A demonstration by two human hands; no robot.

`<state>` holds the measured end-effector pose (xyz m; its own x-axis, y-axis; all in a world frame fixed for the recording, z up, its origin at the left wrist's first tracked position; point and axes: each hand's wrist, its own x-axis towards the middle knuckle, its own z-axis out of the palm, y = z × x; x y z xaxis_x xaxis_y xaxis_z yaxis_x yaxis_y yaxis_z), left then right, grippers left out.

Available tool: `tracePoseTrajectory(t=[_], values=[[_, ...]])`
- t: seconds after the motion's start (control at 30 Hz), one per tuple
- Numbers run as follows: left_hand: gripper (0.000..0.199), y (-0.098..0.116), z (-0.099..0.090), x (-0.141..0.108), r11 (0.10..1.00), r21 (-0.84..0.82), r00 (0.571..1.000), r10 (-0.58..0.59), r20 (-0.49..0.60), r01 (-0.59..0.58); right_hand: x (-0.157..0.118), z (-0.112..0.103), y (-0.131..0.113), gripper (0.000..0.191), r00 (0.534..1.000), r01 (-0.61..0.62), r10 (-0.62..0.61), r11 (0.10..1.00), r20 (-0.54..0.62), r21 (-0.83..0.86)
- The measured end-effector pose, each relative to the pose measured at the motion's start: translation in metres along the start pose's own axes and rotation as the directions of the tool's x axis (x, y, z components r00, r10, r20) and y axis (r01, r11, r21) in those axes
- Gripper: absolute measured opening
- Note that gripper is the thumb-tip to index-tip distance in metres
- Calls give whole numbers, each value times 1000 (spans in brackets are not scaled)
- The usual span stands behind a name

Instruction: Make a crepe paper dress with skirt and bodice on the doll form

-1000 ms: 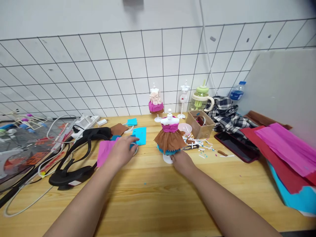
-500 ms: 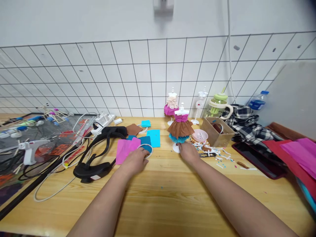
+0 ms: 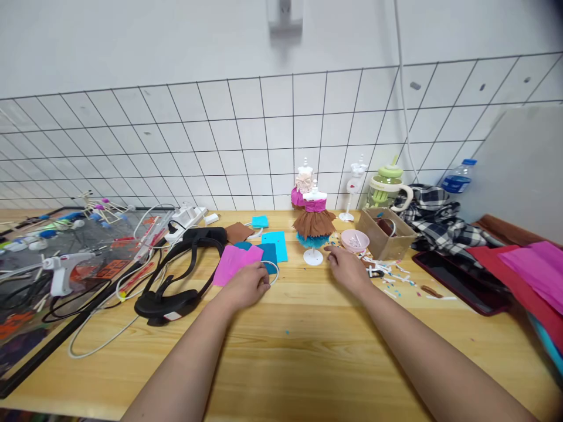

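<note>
My left hand [image 3: 248, 286] rests low over the table with its fingers curled at a thin white cable loop [image 3: 278, 272], at the near edge of a pink sheet [image 3: 233, 264]. Dark blue [image 3: 269, 255] and bright blue sheets [image 3: 281, 245] lie just beyond. Right of centre stands a small white dress form in a pink, brown and blue ruffled dress [image 3: 314, 223], upright on its round base [image 3: 313, 257]. My right hand [image 3: 347, 269] is beside that base, apart from it, index finger stretched out and nothing visible in it.
Behind stand two more dress forms [image 3: 304, 179] [image 3: 350, 187]. At right are a pink bowl [image 3: 352, 240], a cardboard box [image 3: 389, 240], scraps, a green-lidded jug [image 3: 387, 181] and a tablet [image 3: 457, 284]. A black headset [image 3: 176, 302] and glue gun [image 3: 64, 272] lie left.
My right hand has let go of the dress form's base and drawn off to the right. The dress form now stands slightly further left. My left hand, the cable loop and pink sheet shifted slightly right.
</note>
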<state>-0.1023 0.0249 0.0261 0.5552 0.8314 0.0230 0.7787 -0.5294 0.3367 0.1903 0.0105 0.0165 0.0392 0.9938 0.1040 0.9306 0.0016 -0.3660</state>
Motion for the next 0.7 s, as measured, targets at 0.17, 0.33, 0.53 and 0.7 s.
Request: tracePoseTrajectory(t=[0.17, 0.33, 0.53, 0.7], values=[[20, -6, 3, 6, 993, -28, 989, -116, -97, 114, -33, -33, 60, 30, 993, 111, -112, 994, 26, 16], [29, -15, -4, 11, 959, 6, 925, -273, -265, 285, -39, -39, 94, 26, 996, 84, -83, 994, 12, -76], [26, -26, -4, 11, 899, 150, 888, -357, -290, 410, -36, -28, 88, 25, 987, 130, -114, 980, 113, -153], [29, -27, 0, 12, 864, 219, 871, -379, -312, 454, -37, -26, 91, 16, 988, 98, -70, 973, 136, -210]])
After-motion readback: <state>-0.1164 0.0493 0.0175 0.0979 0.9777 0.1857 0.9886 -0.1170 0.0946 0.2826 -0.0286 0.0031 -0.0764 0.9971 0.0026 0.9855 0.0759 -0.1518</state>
